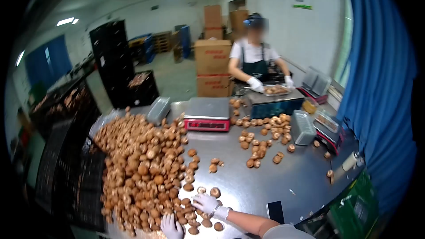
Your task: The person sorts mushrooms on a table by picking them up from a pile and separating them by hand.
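Observation:
A big heap of brown shiitake mushrooms (141,168) covers the left side of the metal table. At the heap's front edge is my left hand (171,227), in a white glove, its fingers apart over the mushrooms. My right hand (207,204), also white-gloved, lies at the heap's right edge with fingers stretched out to the left. Loose mushrooms sit around it, some touching or just under the fingers. I see no mushroom gripped in either hand.
A pink-based scale (207,114) stands behind the heap, beside a clear plastic tray stack (158,110). Across the table a co-worker (254,57) holds a tray of mushrooms (276,90). A black phone (275,212) lies right of my arm. Black crates (86,186) stand left.

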`<state>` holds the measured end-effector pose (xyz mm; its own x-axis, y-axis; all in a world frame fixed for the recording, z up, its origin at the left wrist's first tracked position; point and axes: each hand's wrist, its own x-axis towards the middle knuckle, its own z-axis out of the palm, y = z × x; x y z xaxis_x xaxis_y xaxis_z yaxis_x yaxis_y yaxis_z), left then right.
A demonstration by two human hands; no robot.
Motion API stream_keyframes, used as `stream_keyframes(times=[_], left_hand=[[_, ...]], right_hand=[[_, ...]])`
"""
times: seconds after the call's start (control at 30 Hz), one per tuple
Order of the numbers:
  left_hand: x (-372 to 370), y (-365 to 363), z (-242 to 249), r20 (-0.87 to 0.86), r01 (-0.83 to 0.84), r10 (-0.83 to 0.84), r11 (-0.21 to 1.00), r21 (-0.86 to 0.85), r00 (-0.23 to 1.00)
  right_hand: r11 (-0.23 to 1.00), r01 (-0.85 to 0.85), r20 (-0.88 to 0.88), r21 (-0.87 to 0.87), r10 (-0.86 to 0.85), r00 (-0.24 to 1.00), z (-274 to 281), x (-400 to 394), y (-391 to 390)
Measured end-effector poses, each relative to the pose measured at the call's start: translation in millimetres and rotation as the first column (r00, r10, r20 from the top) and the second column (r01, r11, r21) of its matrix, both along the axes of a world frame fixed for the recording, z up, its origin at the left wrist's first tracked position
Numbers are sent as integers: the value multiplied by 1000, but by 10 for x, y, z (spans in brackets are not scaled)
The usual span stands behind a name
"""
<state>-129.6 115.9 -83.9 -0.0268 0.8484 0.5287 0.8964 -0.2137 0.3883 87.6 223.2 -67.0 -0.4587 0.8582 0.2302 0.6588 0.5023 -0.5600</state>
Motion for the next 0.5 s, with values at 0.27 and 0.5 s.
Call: stream_keyframes(times=[0.27, 0.5], left_hand=[[-39, -34, 147, 96, 62, -57, 996, -57, 994], [11, -67, 201, 117, 58, -48, 995, -79, 992]], right_hand=[[994, 65, -16, -89, -67, 998, 81, -20, -37], [996, 76, 7, -38, -76, 997, -7, -47, -81]])
